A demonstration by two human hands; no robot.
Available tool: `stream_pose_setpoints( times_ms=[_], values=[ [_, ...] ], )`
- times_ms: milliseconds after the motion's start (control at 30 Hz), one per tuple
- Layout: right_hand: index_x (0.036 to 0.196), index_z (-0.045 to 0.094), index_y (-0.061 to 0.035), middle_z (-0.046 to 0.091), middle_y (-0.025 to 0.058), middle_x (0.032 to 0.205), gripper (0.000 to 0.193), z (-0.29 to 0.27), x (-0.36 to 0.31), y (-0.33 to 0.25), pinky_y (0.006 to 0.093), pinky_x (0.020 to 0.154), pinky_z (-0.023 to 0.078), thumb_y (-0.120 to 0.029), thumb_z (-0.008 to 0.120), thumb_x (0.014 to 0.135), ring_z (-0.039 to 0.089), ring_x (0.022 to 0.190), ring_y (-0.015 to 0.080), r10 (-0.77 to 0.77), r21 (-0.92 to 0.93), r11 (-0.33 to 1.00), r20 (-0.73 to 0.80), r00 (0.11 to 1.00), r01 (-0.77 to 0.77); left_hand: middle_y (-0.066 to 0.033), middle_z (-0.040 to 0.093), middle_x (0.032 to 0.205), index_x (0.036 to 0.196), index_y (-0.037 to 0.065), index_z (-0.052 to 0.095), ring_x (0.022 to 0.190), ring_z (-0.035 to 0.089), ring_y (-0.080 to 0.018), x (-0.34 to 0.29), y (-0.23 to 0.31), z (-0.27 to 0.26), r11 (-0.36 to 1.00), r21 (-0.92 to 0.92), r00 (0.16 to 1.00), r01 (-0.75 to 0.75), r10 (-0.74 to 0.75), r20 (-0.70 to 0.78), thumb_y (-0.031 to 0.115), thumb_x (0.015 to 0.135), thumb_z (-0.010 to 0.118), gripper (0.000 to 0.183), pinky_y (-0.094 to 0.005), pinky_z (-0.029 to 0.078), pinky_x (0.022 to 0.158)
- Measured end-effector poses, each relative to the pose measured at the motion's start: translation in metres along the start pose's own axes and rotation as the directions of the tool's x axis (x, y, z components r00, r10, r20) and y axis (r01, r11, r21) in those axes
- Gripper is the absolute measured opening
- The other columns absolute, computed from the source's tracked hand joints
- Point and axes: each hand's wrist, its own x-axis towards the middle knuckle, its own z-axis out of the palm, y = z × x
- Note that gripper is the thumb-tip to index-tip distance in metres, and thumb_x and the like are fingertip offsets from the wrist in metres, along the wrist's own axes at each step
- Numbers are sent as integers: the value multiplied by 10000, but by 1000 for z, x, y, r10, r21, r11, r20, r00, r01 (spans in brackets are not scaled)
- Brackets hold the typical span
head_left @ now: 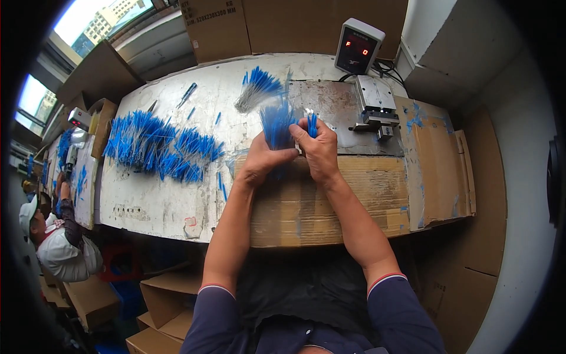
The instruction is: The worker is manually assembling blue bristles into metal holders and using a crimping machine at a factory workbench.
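In front of me, my left hand (264,158) is closed round an upright bundle of thin blue strips (277,125), its upper ends blurred by motion. My right hand (320,147) is right beside it, thumb against the bundle's side. A smaller clump of blue strips (312,125) sticks up from the curled fingers of that hand. Beyond both hands lies a loose bundle of blue-tipped strands (259,88) with pale, silvery lower ends. Cardboard (330,203) covers the bench under my wrists.
Large heaps of blue strips (156,144) lie on the white bench (159,203) to the left, near a screwdriver (187,94). Back right are a metal fixture (376,103) on a steel plate and a red-digit display box (358,48). A co-worker (62,245) sits far left.
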Motion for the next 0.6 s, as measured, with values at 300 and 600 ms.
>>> stream_pose_setpoints(
  times_ms=[300, 600],
  values=[
    [957, 612, -44, 618, 8, 768, 207, -20, 13, -18, 234, 592, 445, -213, 597, 1076, 526, 653, 72, -229, 234, 925, -285, 931, 299, -19, 679, 946, 1284, 37, 618, 825, 649, -132, -1, 4, -7, 995, -45, 996, 87, -87, -16, 117, 743, 897, 614, -288, 522, 764],
    [1080, 691, -19, 597, -49, 772, 195, 0, -1, -21, 186, 555, 359, -208, 663, 1046, 451, 645, 13, -68, 122, 990, -65, 996, 75, 1, 657, 904, 1098, 55, 646, 795, 611, -107, -2, 6, 2, 992, 112, 998, 57, -60, 20, 123, 760, 885, 419, -265, 506, 745]
  ],
)
